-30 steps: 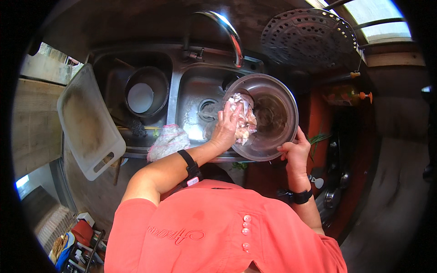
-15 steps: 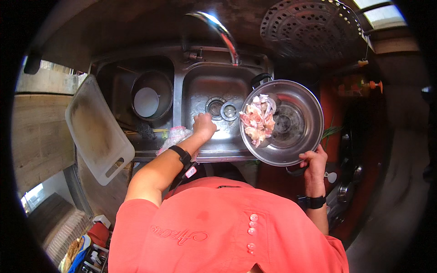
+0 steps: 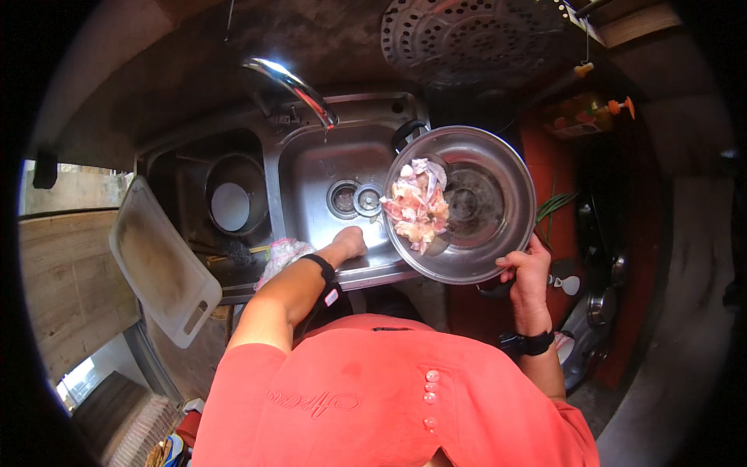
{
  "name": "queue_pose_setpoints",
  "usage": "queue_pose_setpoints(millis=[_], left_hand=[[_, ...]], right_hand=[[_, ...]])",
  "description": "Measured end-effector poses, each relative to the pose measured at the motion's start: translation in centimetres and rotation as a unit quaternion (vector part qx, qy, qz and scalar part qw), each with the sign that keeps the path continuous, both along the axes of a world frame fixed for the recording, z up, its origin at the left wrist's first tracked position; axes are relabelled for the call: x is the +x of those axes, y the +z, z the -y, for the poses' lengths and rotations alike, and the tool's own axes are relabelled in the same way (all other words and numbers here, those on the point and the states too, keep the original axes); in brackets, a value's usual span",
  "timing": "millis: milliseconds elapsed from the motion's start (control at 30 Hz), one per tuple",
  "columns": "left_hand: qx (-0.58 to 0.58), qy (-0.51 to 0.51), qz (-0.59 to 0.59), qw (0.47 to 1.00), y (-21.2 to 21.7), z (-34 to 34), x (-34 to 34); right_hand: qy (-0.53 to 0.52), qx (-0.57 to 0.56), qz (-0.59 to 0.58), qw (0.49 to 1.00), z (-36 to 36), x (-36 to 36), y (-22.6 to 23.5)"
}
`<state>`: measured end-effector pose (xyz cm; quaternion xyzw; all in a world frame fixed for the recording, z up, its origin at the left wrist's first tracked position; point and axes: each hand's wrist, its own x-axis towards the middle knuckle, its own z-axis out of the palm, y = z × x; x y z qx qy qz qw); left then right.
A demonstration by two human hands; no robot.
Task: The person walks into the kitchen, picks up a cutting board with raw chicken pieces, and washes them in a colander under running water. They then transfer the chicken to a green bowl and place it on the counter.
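Steel pan (image 3: pixel 498 173) over the sink's right edge, the right hand's (image 3: pixel 529 272) fingers clamped on its near right rim.
The pan covers part of the right basin (image 3: pixel 307 159); a curved tap (image 3: pixel 294 84) arches on the far side, and a cutting board (image 3: pixel 162 253) leans at left. The left hand (image 3: pixel 350 242) is at the basin's near side, fingers bent out of sight; whether they grip anything cannot be told. Its forearm partly hides a pale cloth (image 3: pixel 282 255). The perforated metal disc (image 3: pixel 471 39) is cut off at far right. Lumpy, pinkish meat (image 3: pixel 419 204) lies in the round, shiny pan's left half.
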<state>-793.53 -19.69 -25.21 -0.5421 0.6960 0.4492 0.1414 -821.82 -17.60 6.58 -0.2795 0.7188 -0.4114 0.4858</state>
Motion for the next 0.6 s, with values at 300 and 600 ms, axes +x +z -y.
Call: queue_pose_setpoints(millis=[300,600], left_hand=[[0.168,0.564,-0.382,0.713,9.4,0.6,0.6],[-0.268,0.238,-0.424,0.832,21.0,0.6,-2.9]], right_hand=[[-0.008,-0.012,0.026,1.0,0.3,-0.1,-0.3],[0.012,0.01,0.051,0.999,0.2,-2.2,-2.9]])
